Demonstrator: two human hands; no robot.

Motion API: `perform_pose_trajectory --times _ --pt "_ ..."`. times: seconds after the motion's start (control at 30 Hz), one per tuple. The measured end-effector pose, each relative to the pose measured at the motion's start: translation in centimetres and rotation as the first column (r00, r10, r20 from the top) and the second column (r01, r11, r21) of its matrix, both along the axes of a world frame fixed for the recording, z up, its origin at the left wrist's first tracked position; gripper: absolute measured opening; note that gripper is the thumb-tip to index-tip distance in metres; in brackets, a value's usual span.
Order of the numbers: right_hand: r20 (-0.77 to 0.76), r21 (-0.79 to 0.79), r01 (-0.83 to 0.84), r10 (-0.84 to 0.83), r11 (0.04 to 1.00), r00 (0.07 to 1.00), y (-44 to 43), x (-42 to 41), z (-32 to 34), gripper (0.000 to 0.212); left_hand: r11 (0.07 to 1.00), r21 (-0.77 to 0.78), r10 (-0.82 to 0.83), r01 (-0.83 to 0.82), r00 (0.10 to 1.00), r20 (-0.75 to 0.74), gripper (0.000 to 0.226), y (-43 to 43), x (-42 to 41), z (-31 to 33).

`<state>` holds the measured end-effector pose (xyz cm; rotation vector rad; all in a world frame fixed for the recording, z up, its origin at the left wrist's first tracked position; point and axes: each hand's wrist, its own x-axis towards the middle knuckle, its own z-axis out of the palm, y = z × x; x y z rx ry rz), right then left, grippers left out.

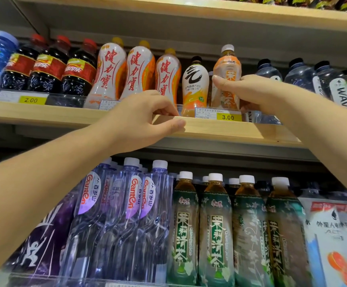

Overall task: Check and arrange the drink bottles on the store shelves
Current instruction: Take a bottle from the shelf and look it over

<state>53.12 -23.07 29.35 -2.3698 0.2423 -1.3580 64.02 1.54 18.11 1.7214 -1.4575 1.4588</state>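
bottles of drink line 2 shelves; the right hand [251, 90] has its grip wrapped round an orange tea bottle [226, 77] standing at the upper shelf [220, 129] front, likely to square its label. the left hand [147, 119] pinches the shelf lip, probably as a brace.

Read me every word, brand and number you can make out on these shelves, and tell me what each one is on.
"2.00": yellow price tag at the upper shelf's left.
"3.00": yellow price tag below the orange-labelled tea bottle held by the right hand.
"Ganten": clear purple-labelled water bottles, lower shelf.
"WAV", cut off: clear dark-capped bottle, far right.
Chinese characters on the other bottles: not transcribed.
White shelf-tag small print: too small.
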Motion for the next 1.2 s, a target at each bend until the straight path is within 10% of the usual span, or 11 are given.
perform_pose_trajectory --times 1.2 --pt "0.075 -0.034 0.112 -0.109 0.993 0.991 -0.56 0.22 -0.92 0.066 1.000 0.001 0.001 -0.001 1.000 -0.010 0.037 -0.17 0.12 -0.11"
